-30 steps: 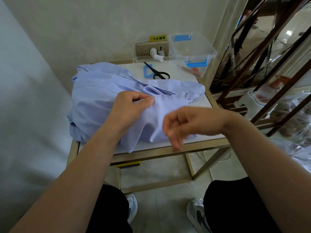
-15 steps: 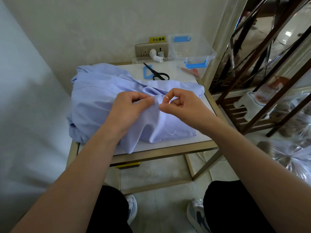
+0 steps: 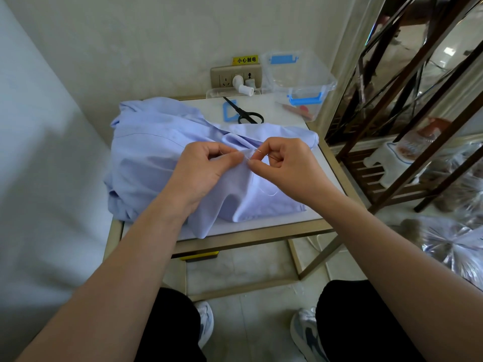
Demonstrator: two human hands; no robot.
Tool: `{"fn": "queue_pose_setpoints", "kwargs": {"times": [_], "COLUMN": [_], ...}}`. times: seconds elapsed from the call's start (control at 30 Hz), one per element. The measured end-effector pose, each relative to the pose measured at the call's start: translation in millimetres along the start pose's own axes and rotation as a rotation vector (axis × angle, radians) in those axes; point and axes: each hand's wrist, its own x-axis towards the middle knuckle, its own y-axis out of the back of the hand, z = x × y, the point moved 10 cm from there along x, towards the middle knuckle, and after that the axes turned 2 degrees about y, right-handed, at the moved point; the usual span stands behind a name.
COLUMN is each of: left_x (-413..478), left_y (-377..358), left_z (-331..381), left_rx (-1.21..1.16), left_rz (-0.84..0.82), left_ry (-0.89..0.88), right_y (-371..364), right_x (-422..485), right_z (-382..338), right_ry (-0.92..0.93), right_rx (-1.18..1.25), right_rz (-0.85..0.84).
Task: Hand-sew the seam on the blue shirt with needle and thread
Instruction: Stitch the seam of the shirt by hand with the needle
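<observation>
A light blue shirt lies bunched on a small white-topped table. My left hand pinches a raised fold of the shirt between thumb and fingers. Right beside it, my right hand pinches a thin needle at that fold, its tip against the cloth. A fine white thread loops down from the fold over the shirt's front part.
Black scissors and a blue plastic piece lie behind the shirt. A clear box with blue clips and a white spool stand by the wall socket. A dark metal shelf frame rises on the right.
My right hand rose from the table's front edge to the fold and now sits close against my left hand with the needle at the cloth. My left hand kept its pinch.
</observation>
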Motion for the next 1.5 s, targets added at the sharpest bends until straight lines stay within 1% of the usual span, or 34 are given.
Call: {"fn": "queue_pose_setpoints", "kwargs": {"times": [0.13,0.2,0.23,0.27,0.33,0.37,0.4,0.43,0.47,0.53,0.6,0.63,0.7,0.77,0.9,1.0,1.07,1.17,1.2,1.23,1.27,1.33,1.5], "left_x": [1,2,2,3,3,3,3,4,4,4,3,2,1,1,1,3,4,5,5,5,5,4,2], "left_y": [3,4,4,4,4,5,5,4,4,4,2,1,-2,-4,-6,-4,-1,2,2,2,1,1,-1], "left_z": [-2,-3,-4,-4,-4,-4,-4,-4,-4,-5,-4,-3,-2,-1,-3,-4,-3,-3,-3,-3,-3,-3,-1], "left_rx": [-0.009,-0.016,-0.015,-0.014,-0.012,-0.009,-0.007,-0.004,0.0,0.006,0.001,-0.002,-0.008,-0.019,-0.025,-0.032,-0.026,-0.009,-0.004,0.002,0.006,0.014,-0.018], "left_rz": [0.018,0.026,0.03,0.033,0.034,0.034,0.033,0.033,0.033,0.033,0.025,0.015,-0.007,-0.024,-0.034,-0.022,-0.002,0.019,0.018,0.015,0.012,0.004,-0.03], "left_ry": [0.014,0.024,0.024,0.022,0.019,0.016,0.012,0.009,0.008,0.008,0.009,0.008,0.008,0.01,0.022,0.024,0.014,0.003,0.001,0.001,0.0,-0.004,0.011], "right_y": [5,3,-2,-11,-34,-42,-46,-46,-43,-29,-13,-8,-6,-7,-5,-6,-13,-32,-37,-38,-36,-24,4], "right_x": [-1,-3,-5,-11,-32,-42,-48,-46,-41,-24,-12,-8,-6,-4,0,0,-4,-19,-23,-25,-23,-16,-3], "right_z": [0,-5,-6,-8,-9,-6,-3,0,2,5,7,7,6,7,7,3,0,-6,-7,-6,-5,1,10], "right_ry": [-0.028,-0.029,-0.03,-0.032,-0.037,-0.044,-0.049,-0.052,-0.057,-0.085,-0.106,-0.105,-0.09,-0.072,-0.048,-0.039,-0.037,-0.031,-0.029,-0.029,-0.031,-0.054,-0.143], "right_rx": [0.005,0.024,0.037,0.04,0.004,-0.029,-0.065,-0.092,-0.104,-0.075,0.009,0.038,0.051,0.034,-0.008,-0.011,0.026,0.039,0.027,0.012,-0.004,-0.008,0.106], "right_rz": [-0.042,-0.125,-0.219,-0.359,-0.698,-0.823,-0.878,-0.862,-0.791,-0.559,-0.317,-0.228,-0.122,-0.068,-0.037,-0.098,-0.226,-0.512,-0.572,-0.59,-0.566,-0.452,-0.162]}}
